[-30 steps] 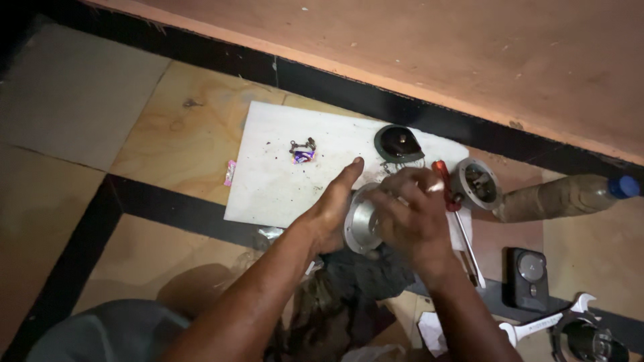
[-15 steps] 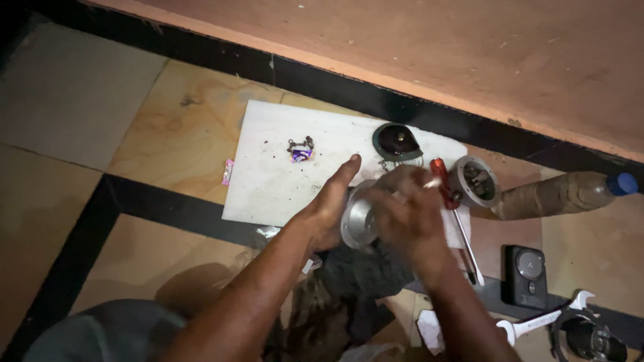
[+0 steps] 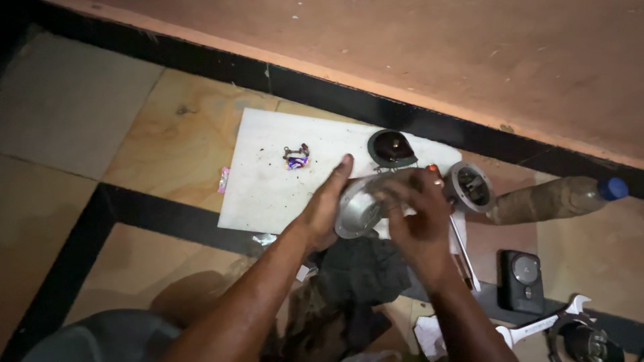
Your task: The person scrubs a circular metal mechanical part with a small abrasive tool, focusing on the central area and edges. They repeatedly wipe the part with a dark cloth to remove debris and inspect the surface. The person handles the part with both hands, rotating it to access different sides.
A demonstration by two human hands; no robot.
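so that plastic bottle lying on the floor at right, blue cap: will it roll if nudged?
Probably. The bottle lies on its side on smooth floor tile, so a sideways push would likely roll it. It looks filled with something murky brown, so likely heavy for its size, slow to start. Its blue cap is on, so spilling seems unlikely.
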